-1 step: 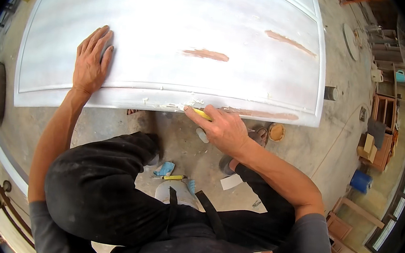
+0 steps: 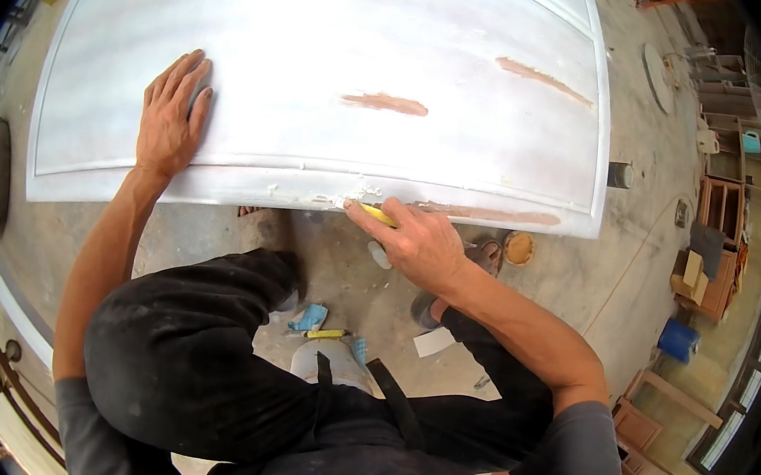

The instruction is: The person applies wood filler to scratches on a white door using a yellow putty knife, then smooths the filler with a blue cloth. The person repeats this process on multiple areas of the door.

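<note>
The large white panel [image 2: 323,74] lay flat on low supports above the concrete floor [image 2: 580,277], filling the view from 10 to 2 o'clock. It looked stiff, broad and probably heavy — best taken by its long edges, clear of the reddish filler patches [image 2: 383,102] and the crumbly white residue along the near moulding. The left hand [image 2: 170,118] rested open, fingers spread, palm flat on the panel at 10 o'clock. The right hand [image 2: 413,236], near centre, was closed around a yellow scraper [image 2: 376,213] — its tip touching the panel's near edge.
</note>
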`<state>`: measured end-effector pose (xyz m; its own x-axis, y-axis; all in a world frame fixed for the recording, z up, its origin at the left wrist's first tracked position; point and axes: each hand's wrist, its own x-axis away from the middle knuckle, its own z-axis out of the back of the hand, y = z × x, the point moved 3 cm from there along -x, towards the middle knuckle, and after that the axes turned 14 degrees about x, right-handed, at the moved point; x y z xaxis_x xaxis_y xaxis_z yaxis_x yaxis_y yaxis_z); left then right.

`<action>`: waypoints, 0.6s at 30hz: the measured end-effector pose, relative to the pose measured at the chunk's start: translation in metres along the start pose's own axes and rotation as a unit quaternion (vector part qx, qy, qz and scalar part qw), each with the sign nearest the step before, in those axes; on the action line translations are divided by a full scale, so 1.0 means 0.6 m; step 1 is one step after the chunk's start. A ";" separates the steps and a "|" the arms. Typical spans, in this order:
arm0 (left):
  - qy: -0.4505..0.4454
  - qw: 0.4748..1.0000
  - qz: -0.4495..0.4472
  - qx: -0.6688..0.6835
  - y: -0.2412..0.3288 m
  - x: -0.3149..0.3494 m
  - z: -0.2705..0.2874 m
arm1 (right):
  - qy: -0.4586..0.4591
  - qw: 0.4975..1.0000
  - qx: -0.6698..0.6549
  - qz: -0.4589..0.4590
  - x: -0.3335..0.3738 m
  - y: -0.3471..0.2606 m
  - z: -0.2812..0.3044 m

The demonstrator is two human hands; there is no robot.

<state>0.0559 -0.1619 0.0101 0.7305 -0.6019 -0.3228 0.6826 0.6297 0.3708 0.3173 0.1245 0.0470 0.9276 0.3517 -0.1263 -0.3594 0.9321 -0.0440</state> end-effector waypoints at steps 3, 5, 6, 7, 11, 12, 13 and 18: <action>-0.002 1.000 0.004 0.002 0.001 0.002 0.001 | -0.037 0.999 0.008 0.003 0.020 0.015 0.011; 0.001 1.000 0.006 0.002 -0.001 0.001 0.003 | -0.064 0.998 0.018 -0.007 0.046 0.036 0.022; 0.002 1.000 0.002 0.005 0.001 -0.002 0.003 | -0.079 0.997 0.023 -0.015 0.048 0.037 0.029; 0.003 1.000 -0.001 0.007 0.003 -0.003 0.004 | -0.065 0.998 0.019 -0.007 0.038 0.026 0.023; 0.003 1.000 -0.005 0.007 0.000 -0.003 0.002 | -0.036 0.999 0.007 0.007 -0.013 -0.013 0.010; 0.005 1.000 -0.008 0.001 0.001 0.000 0.006 | -0.036 0.999 0.000 0.007 -0.017 -0.016 0.012; 0.011 1.000 -0.011 -0.001 0.001 0.001 0.005 | -0.034 0.999 0.002 0.007 -0.004 -0.002 0.017; 0.010 1.000 -0.010 0.012 0.007 -0.005 0.005 | -0.033 0.999 0.020 0.002 0.031 0.034 0.014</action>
<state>0.0562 -0.1590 0.0152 0.7174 -0.6039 -0.3472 0.6963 0.6058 0.3850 0.3282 0.1508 0.0518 0.9317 0.3584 -0.0597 -0.3592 0.9333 -0.0033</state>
